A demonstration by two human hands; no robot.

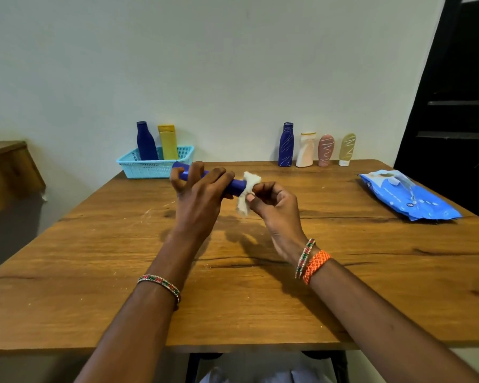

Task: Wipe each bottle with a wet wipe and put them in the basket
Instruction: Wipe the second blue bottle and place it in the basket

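The left hand (202,189) hides most of the blue bottle (237,186); its label cannot be seen.

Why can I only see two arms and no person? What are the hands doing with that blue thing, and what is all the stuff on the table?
The camera sits on the person's head and looks down, so you see only their arms. The left hand holds a blue bottle on its side above the wooden table. The right hand pinches a white wipe against the bottle's end to clean it. At the back left, a light blue basket holds a blue bottle and a yellow one. Four more bottles stand along the wall. The blue pack on the right is probably the wipes.
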